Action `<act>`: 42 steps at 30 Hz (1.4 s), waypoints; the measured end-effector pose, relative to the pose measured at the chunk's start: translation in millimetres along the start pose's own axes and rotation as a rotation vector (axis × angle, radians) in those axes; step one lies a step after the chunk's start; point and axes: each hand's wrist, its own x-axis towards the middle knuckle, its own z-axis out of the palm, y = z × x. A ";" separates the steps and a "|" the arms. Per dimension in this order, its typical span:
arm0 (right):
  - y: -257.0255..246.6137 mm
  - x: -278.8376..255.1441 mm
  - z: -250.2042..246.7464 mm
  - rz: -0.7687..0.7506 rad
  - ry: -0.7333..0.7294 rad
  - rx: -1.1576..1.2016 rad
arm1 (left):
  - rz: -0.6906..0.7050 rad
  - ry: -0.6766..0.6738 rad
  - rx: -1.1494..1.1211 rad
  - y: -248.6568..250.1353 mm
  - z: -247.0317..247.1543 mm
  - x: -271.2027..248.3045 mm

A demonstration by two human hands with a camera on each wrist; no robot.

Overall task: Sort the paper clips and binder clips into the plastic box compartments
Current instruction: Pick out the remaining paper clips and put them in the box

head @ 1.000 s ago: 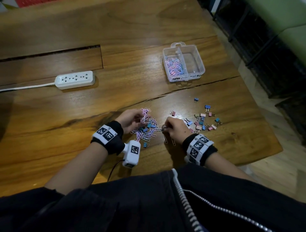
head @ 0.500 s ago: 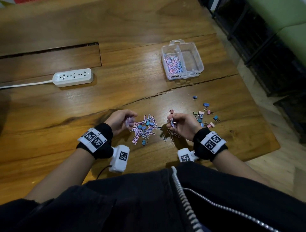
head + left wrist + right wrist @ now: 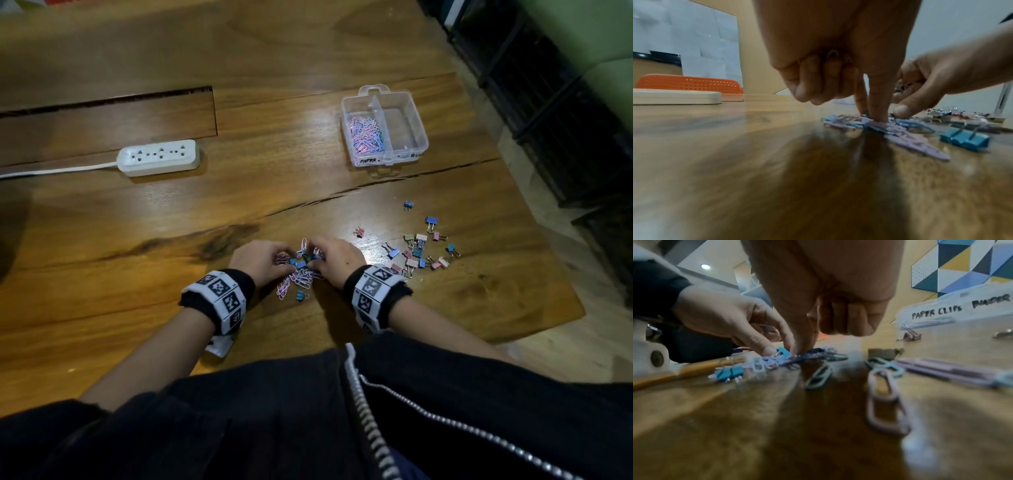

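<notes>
A mixed pile of pink and blue paper clips point(image 3: 301, 275) with a few blue binder clips point(image 3: 300, 264) lies on the wooden table in front of me. My left hand point(image 3: 286, 261) and right hand point(image 3: 313, 258) meet over it. In the left wrist view my left hand point(image 3: 871, 115) pinches down into the pile, its other fingers curled. My right hand point(image 3: 801, 349) does the same and keeps some clips tucked in its curled fingers. The clear two-compartment box point(image 3: 420, 127) stands far right; its left compartment holds paper clips point(image 3: 365, 134), and nothing shows in its right one.
Several loose binder clips point(image 3: 419, 251) lie scattered right of my hands. One blue binder clip point(image 3: 300, 295) sits just below the pile. A white power strip point(image 3: 158, 157) lies at the left. The table's edge point(image 3: 534, 260) runs close on the right.
Both hands have closed in from either side and now meet over the top of the pile. The right wrist has turned palm down.
</notes>
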 end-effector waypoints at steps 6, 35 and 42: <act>12.6 -5.3 -6.5 0.064 -0.027 0.043 | 0.010 -0.052 0.001 8.7 -3.0 10.5; 26.9 -19.2 -13.0 -0.035 0.076 -0.152 | 0.134 -0.093 0.237 30.5 3.1 17.5; 63.6 -32.2 -41.6 0.193 0.285 0.085 | 0.182 -0.085 0.183 35.6 0.3 22.0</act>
